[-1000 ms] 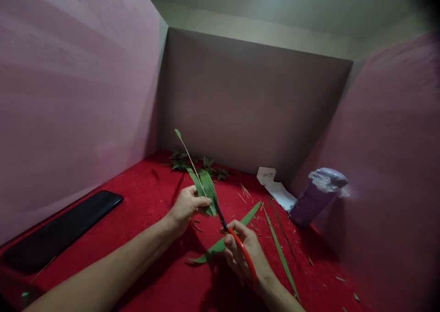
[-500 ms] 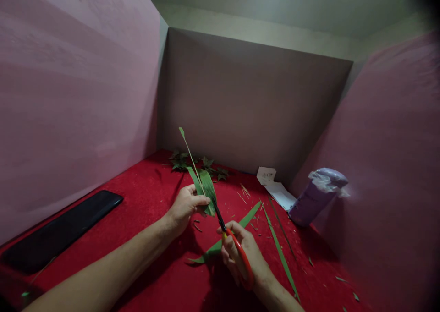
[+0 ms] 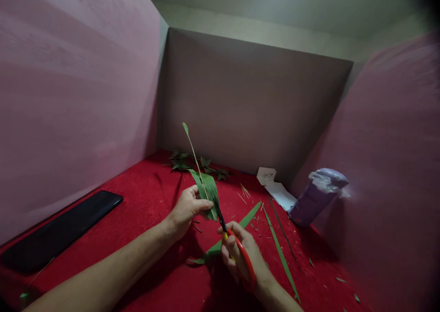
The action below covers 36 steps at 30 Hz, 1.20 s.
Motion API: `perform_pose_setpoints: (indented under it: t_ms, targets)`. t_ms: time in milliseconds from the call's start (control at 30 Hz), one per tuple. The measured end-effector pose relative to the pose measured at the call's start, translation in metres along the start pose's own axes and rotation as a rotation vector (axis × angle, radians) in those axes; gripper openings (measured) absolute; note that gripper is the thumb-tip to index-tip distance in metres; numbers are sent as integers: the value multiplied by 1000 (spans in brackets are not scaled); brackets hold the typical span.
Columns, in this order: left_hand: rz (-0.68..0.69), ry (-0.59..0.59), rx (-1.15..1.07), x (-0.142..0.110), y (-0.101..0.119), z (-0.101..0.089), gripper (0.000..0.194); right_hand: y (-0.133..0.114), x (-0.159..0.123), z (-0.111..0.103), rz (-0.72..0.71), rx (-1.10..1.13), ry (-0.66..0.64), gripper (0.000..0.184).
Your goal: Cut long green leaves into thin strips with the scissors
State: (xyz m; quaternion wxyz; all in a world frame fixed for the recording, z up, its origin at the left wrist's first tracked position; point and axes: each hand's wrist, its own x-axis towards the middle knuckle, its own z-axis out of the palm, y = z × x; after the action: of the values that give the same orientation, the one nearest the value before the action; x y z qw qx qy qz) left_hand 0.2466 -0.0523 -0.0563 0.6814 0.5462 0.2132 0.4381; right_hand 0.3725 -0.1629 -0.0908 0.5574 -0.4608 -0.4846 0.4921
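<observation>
Pinched between the thumb and fingers of my left hand (image 3: pixel 187 210) is a folded green leaf (image 3: pixel 209 188). A thin pale stem (image 3: pixel 194 154) with a small green tip rises from it, tilted to the left. My right hand (image 3: pixel 242 252) is wrapped round the red and yellow handles of a pair of scissors (image 3: pixel 244 257). Their dark blades reach the leaf's right edge; whether they are apart or closed is too small to tell. Beneath the scissors, a long green leaf (image 3: pixel 249 216) lies on the red cloth (image 3: pixel 154 275), partly covered by my right hand.
A black phone-like slab (image 3: pixel 62 229) lies at the left. Leafy sprigs (image 3: pixel 180 161) rest at the back. Thin sticks (image 3: pixel 245 191), white papers (image 3: pixel 280 195) and a purple container with crumpled plastic (image 3: pixel 314 197) are right of them. Leaf strips (image 3: pixel 280 250) and scraps lie at the right. Panels surround the cloth.
The held leaf and its stem have shifted slightly to the right, and the stem's tip sits a little higher. The scissors stay at the leaf's right edge, with their handle moved slightly.
</observation>
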Motion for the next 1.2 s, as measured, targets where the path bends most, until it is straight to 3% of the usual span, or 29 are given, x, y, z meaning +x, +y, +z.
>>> perform_pose_setpoints:
  t_ms: [833,1200]
  targets:
    - [-40,-18,5,-6,1,7,34,6,1,2,-44,76,38,49]
    - [-146,-41,-69,-12,7,13,40,2,-3,5,-55,97,10,48]
